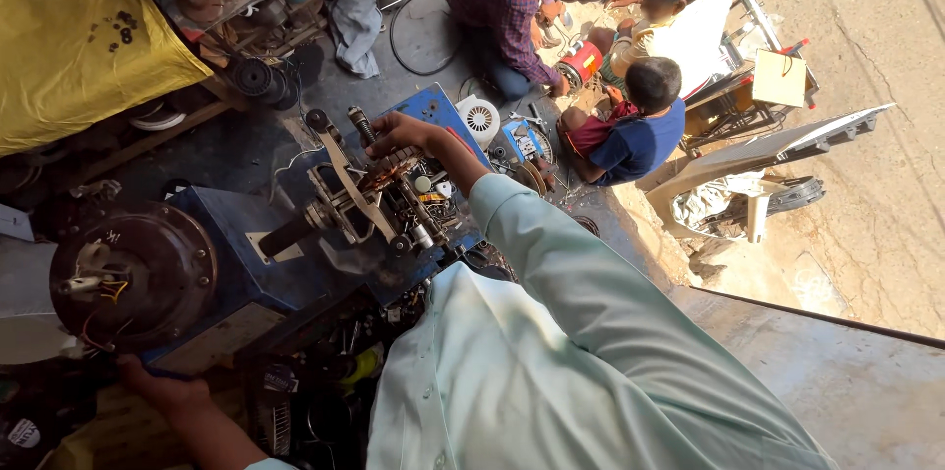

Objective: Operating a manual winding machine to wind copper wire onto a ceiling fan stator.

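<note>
Both hands are at a blue winding machine: the right hand, reaching out from a pale green sleeve, rests curled over the copper-wound coil piece held in the machine's metal frame near the far edge of the blue base, fingers bent around it rather than spread. The left hand sits low at the near edge, under a round dark motor housing with short wires sticking out of its centre; how far its fingers are closed cannot be told, as they are tucked beneath the housing. A black crank handle projects from the frame toward the housing. Small screws, bolts and metal parts crowd the base's right corner, just beside the right forearm. Beyond the machine lie a white fan part, a grey rag and a black cable loop on the dark floor. A yellow cloth covers a shelf at upper left. Three other people crouch on the ground past the machine around a red motor, next to sunlit dirt ground.
</note>
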